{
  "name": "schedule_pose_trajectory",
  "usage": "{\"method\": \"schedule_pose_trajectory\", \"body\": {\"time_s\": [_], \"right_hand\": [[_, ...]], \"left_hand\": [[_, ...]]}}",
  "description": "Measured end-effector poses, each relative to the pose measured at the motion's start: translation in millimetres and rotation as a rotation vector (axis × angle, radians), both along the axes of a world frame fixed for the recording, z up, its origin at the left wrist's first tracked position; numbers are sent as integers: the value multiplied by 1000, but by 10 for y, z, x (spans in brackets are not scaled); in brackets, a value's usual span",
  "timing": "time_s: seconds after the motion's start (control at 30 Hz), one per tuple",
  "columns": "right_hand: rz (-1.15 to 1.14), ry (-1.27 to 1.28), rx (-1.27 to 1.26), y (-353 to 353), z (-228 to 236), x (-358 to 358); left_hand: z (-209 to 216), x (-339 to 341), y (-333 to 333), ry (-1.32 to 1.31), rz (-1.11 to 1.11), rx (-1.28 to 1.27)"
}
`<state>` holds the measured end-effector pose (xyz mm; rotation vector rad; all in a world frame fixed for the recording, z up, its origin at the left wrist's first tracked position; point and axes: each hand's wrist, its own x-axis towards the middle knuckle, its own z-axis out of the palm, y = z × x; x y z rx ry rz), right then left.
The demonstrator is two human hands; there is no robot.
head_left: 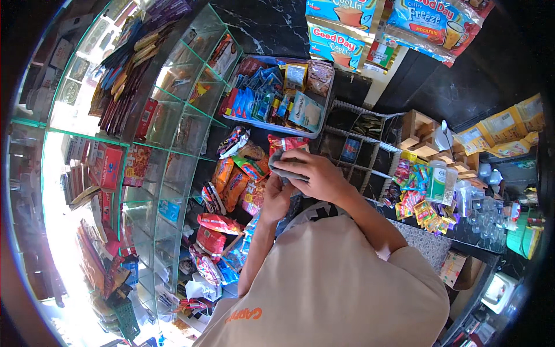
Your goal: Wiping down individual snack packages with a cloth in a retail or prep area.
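My right hand (pixel 315 173) is closed around a bunched grey cloth (pixel 281 164), in front of my chest. Just below it, my left hand (pixel 276 199) has its fingers curled and touches or nearly touches the cloth. What lies between those left fingers is hidden. Directly beyond both hands is a red packet (pixel 288 143). To their left lie loose snack packets, among them an orange packet (pixel 234 188) and a red packet (pixel 219 222).
A white-rimmed tray (pixel 272 125) full of sachets stands ahead. Right of it is a divided basket (pixel 370 139), mostly dark inside. Glass shelves (pixel 173 156) with goods rise at the left. Sachet strips (pixel 341 43) hang overhead. Jars (pixel 442 184) and a bundle of plastic cups (pixel 488 222) stand right.
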<state>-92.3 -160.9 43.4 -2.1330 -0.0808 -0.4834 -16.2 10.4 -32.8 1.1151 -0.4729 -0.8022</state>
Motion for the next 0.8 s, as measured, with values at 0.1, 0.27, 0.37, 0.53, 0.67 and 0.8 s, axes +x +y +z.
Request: {"method": "schedule_pose_trajectory", "body": {"time_s": [0.1,0.27,0.37,0.53,0.67,0.8], "right_hand": [[-37,18,-20,-99,-95,-22],[-120,42,-3,-313,-196,-103],[-138,20,18,-271,-173,-141],[-34,12,15,-113,-229,-269],[5,114,127,-54,-219,-399],[112,120,191,-240,-247,-368]], "left_hand": [[261,-33,-58,160,102,-3],[210,53,-1,219,43,-44],[218,40,-22,263,37,-71],[234,133,-25,310,179,-132],[250,179,-10,292,191,-108],[108,177,37,322,165,-41]]}}
